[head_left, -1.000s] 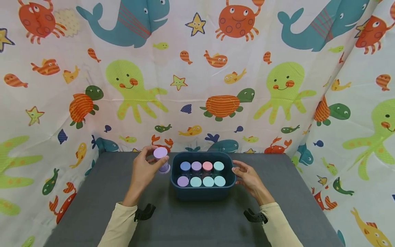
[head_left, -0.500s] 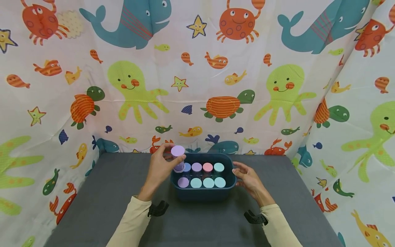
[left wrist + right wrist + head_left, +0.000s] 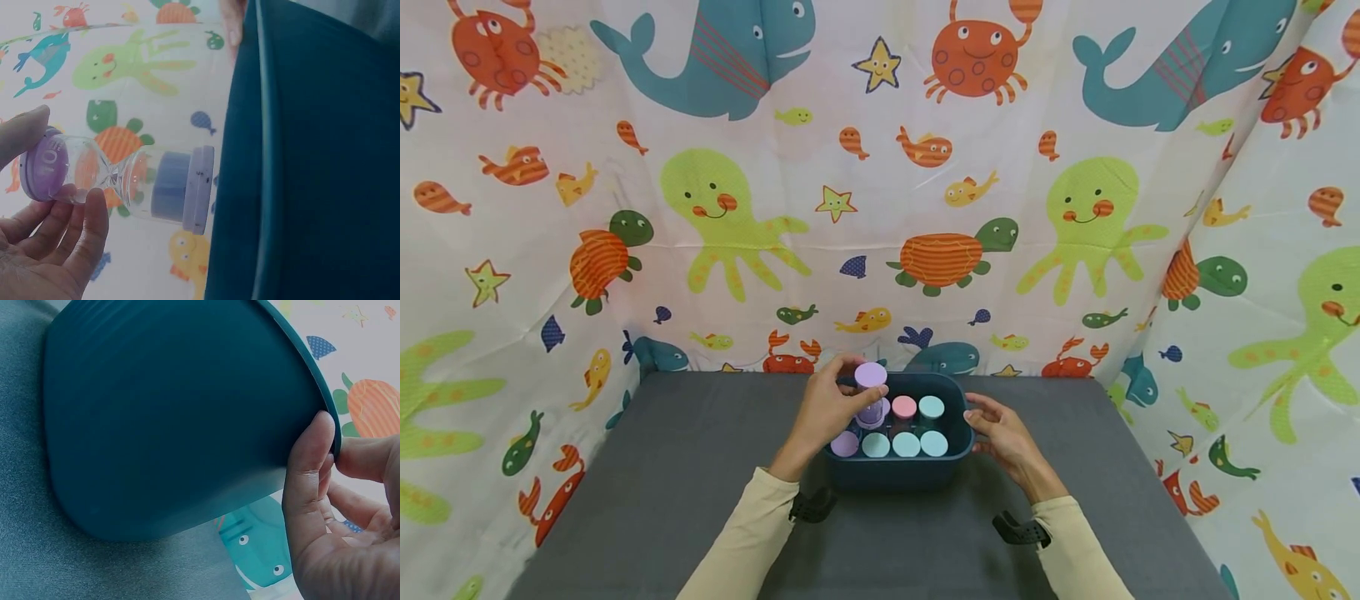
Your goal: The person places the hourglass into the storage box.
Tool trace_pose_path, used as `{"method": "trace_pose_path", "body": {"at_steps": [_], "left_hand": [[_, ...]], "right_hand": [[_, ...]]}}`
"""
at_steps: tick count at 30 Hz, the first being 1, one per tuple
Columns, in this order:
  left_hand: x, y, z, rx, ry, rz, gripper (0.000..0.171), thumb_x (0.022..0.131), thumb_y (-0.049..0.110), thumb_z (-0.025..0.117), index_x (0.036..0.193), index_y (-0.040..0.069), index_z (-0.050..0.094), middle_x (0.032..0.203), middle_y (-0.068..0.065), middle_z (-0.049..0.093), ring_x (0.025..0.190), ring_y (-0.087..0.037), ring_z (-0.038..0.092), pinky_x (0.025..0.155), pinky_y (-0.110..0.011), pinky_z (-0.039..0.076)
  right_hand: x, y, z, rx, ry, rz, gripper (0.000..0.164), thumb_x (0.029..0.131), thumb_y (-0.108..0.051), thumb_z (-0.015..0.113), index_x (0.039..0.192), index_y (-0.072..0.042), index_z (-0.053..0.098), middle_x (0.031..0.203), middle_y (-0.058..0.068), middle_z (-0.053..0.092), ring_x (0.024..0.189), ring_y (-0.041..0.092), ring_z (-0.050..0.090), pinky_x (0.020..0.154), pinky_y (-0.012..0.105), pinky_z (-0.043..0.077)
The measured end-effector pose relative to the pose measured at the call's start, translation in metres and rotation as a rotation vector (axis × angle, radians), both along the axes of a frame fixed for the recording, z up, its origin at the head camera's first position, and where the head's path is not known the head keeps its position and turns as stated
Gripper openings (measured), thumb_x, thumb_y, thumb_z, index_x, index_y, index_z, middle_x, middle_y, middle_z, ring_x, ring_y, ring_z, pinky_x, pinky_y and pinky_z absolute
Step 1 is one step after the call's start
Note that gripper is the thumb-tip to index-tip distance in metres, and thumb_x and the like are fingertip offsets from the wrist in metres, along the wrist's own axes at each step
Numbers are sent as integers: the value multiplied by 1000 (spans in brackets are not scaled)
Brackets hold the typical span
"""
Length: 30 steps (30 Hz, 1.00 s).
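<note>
Over the left part of the dark blue bin [image 3: 895,475], my left hand [image 3: 827,410] holds an hourglass [image 3: 871,375] with purple caps by its top end. The left wrist view shows its clear glass, purplish-blue sand at the lower end and "10" printed on the cap. My right hand [image 3: 1006,432] pinches the bin's right rim, thumb inside and fingers outside, as the right wrist view shows. Standing in the bin are several capped timers: a pink one [image 3: 904,407], a mint one [image 3: 933,443] and a purple one [image 3: 844,443] among them. My left hand and the held hourglass hide the back-left ones.
A grey-covered table [image 3: 700,492] carries the bin. Behind and at the sides hangs a white curtain [image 3: 865,167] with printed sea animals. Dark bands [image 3: 812,505] circle both wrists over light sleeves.
My left hand has carried the hourglass rightward, from left of the bin to above its back-left part. The right hand and the bin have stayed in place.
</note>
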<state>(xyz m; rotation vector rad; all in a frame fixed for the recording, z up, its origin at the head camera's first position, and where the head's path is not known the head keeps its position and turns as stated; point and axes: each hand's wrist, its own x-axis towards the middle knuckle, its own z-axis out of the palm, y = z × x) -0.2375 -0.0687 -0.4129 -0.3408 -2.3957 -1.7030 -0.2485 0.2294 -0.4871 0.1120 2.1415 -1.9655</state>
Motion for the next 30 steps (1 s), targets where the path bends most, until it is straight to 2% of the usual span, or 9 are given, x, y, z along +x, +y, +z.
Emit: {"method": "trace_pose_path", "body": {"at_steps": [6,14,18,22,27,30], "left_hand": [[-6,9,-7,-45,0,-50,51,79,31,83,120,12,61,110,-7,67,95,-18,65,84,-33,58],[-13,17,-14,-89,-45,-97,50,80,33,81,121,13,60,113,-8,66,93,-19,66,84,-34,59],[-16,20,-20,-115,-50,-98,50,81,34,81,121,13,60,113,-7,67,94,-19,66,85,-34,58],[-19,23,-26,-118,-68,-98,51,82,33,80,124,12,60,115,-7,67,102,-24,64,90,-37,57],[-20,26,-28,-120,-89,-96,52,83,32,79,126,12,60,116,-7,67,104,-21,63,93,-39,56],[-21,26,-28,-132,-93,-95,52,83,32,79,127,11,59,117,-7,67,105,-24,63,93,-39,56]], "right_hand": [[-1,0,1,2,6,0,49,99,-24,59,145,-13,45,120,20,59,78,17,60,63,28,54],[-2,2,0,14,17,1,48,100,-23,58,144,-13,46,118,18,61,82,22,61,64,28,54],[-1,2,0,12,13,3,46,101,-21,56,145,-12,45,115,15,62,81,21,60,63,29,54],[0,1,0,16,8,1,46,101,-20,56,145,-12,45,113,12,62,80,20,60,63,27,53],[-1,1,1,17,9,1,46,101,-21,56,145,-12,45,116,16,61,80,21,60,63,27,53],[-1,0,1,19,10,1,46,101,-20,55,145,-12,45,118,18,60,80,21,60,63,27,53]]}}
